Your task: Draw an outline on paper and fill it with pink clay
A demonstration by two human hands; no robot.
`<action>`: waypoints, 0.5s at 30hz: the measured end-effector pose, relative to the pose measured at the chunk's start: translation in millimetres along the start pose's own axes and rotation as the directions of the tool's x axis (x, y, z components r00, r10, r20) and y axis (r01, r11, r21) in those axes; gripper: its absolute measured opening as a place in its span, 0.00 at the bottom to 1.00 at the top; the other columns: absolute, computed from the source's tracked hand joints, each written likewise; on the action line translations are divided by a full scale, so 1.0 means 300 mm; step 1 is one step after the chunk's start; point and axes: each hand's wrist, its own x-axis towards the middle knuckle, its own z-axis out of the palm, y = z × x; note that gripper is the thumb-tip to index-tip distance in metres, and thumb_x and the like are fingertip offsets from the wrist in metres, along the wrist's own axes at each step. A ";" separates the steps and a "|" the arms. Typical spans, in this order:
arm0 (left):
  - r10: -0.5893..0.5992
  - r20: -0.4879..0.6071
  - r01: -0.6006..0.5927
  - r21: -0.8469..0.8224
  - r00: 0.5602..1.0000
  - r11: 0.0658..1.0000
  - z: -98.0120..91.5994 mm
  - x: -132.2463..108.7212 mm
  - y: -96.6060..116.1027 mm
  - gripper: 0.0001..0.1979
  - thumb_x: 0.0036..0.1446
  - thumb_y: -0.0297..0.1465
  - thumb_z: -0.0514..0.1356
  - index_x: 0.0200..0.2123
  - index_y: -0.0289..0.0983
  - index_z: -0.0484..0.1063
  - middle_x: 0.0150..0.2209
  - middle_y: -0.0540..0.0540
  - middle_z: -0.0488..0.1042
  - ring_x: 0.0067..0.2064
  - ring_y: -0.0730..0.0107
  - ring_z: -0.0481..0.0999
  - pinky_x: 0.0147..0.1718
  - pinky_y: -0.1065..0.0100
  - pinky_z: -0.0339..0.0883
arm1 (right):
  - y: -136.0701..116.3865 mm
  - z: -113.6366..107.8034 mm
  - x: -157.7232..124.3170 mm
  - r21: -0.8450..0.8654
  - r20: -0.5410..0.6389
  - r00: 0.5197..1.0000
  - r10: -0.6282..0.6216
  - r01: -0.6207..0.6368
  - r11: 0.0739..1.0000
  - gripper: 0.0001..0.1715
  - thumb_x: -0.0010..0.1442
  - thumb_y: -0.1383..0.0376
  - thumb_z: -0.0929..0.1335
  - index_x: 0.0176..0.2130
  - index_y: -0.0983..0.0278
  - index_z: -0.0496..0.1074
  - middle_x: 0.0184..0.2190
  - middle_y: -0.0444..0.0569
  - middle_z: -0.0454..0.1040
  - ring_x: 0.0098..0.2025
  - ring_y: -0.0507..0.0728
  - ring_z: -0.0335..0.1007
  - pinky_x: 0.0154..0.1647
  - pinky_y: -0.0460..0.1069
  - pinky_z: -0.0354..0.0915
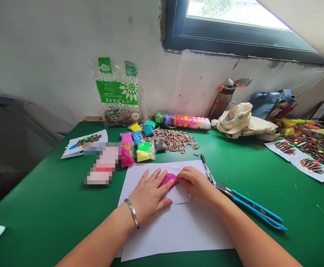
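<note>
A flat magenta piece of modelling clay (167,180) lies on a small white paper (180,198), on top of larger white sheets (175,231). My left hand (150,191) rests palm down with spread fingers on the paper, its fingertips against the clay's left and lower side. At the clay's right edge, my right hand (193,183) pinches a small dark sunflower seed (177,182), partly hidden by the fingers. A loose pile of sunflower seeds (175,140) and bagged coloured clay, such as a yellow-green packet (145,155), lie beyond the sheets.
Right of the sheets lie a black pen (206,168) and a blue utility knife (257,209). Seed-decorated cards (85,142) sit at left, more cards (314,167) at right. Along the wall stand a seed bag (120,98), a clay pack (184,121), a bottle (221,102) and a cloth bag (242,120).
</note>
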 end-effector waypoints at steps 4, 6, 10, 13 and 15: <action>-0.008 -0.005 0.008 0.001 1.000 1.000 0.006 0.001 0.004 0.28 0.61 0.38 0.53 0.63 0.50 0.49 0.65 0.45 0.52 0.66 0.49 0.46 0.59 0.38 0.39 | 0.000 -0.005 0.000 0.037 0.021 1.000 0.006 -0.007 0.999 0.10 0.60 0.71 0.63 0.33 0.63 0.73 0.30 0.47 0.71 0.36 0.54 0.65 0.38 0.48 0.62; -0.012 0.002 0.012 0.006 1.000 1.000 0.006 0.000 0.007 0.28 0.61 0.39 0.53 0.63 0.51 0.49 0.65 0.45 0.52 0.66 0.48 0.46 0.59 0.38 0.39 | -0.002 -0.007 0.000 0.048 0.042 0.999 0.008 -0.010 0.999 0.10 0.59 0.72 0.64 0.33 0.63 0.73 0.30 0.47 0.72 0.36 0.54 0.65 0.38 0.48 0.62; -0.022 0.007 0.022 0.016 1.000 1.000 0.002 0.002 0.011 0.28 0.61 0.39 0.53 0.63 0.50 0.50 0.65 0.44 0.53 0.66 0.47 0.46 0.59 0.37 0.39 | -0.008 -0.001 0.002 0.000 0.016 1.000 0.007 -0.007 1.000 0.10 0.59 0.73 0.63 0.33 0.64 0.74 0.29 0.47 0.71 0.35 0.54 0.65 0.37 0.48 0.61; -0.023 0.006 0.022 0.021 1.000 1.000 0.000 0.003 0.013 0.28 0.61 0.38 0.53 0.63 0.50 0.50 0.65 0.44 0.53 0.66 0.47 0.46 0.59 0.37 0.39 | -0.010 0.003 -0.001 -0.007 0.017 1.000 -0.007 0.007 1.000 0.11 0.60 0.73 0.63 0.33 0.64 0.74 0.30 0.47 0.71 0.35 0.54 0.65 0.37 0.47 0.61; -0.019 0.009 0.019 0.021 1.000 1.000 0.002 0.003 0.012 0.28 0.61 0.39 0.52 0.64 0.50 0.49 0.65 0.44 0.53 0.66 0.48 0.46 0.59 0.38 0.38 | -0.012 0.005 -0.005 0.000 0.040 0.999 -0.024 0.024 1.000 0.10 0.60 0.73 0.63 0.33 0.64 0.74 0.30 0.47 0.71 0.35 0.53 0.65 0.37 0.47 0.61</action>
